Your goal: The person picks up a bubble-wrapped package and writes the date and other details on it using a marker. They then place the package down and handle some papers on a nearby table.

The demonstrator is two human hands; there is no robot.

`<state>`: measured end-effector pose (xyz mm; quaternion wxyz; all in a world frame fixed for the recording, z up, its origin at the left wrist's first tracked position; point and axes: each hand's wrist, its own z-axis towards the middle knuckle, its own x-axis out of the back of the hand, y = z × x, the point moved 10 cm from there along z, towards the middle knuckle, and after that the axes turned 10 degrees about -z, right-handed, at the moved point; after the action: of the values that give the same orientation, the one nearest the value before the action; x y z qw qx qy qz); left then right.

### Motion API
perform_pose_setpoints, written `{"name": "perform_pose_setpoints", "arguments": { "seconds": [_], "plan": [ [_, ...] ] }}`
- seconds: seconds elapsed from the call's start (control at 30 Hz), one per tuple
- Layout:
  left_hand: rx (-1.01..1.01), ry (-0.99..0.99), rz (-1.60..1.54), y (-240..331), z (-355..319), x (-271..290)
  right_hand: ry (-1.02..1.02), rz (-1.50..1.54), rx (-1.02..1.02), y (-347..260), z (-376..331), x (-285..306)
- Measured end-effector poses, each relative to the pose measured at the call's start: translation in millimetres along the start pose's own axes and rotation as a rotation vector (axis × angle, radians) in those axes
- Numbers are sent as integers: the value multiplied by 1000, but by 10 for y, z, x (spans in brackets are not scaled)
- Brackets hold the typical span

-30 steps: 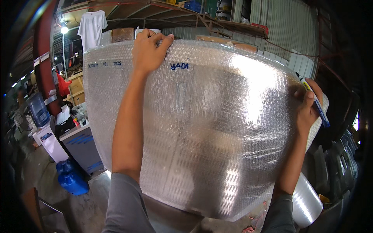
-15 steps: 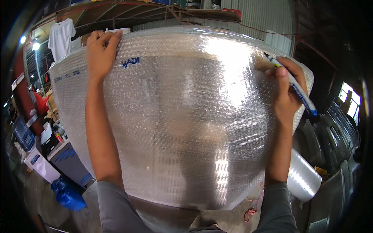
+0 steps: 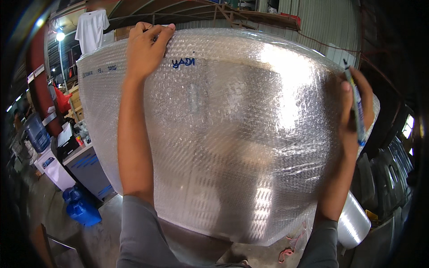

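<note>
L hand fingers grip bubble-wrapped pkg at top edge, some tips hidden; R hand fingers grasp marker; can't ID what's inside wrap.

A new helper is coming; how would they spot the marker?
Find the big bubble-wrapped object. At its upper right, the right hand holds the marker: slim, near-upright, its dark tip and blue end unlike the clear wrap.

Counted: two hands, one marker between two and three o'clock, one wrapped bundle centrally, one shirt at ten, one water jug at nine.
</note>
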<state>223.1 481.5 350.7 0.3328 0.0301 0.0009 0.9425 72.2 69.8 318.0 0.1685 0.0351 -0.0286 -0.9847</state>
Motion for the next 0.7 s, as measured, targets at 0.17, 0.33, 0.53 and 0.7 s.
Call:
{"name": "perform_pose_setpoints", "arguments": {
  "seconds": [0.17,0.33,0.53,0.7],
  "plan": [
    [20,-74,16,-102,24,-63,-147,-65,-85,323,246,-134],
    [-44,-63,189,-70,148,36,-247,4,-76,306,284,-178],
    [-293,11,-94,1570,192,-250,-189,-16,-77,417,206,-162],
    [-316,38,-113,2263,215,-686,-198,90,-99,313,220,-173]
  ]
}}
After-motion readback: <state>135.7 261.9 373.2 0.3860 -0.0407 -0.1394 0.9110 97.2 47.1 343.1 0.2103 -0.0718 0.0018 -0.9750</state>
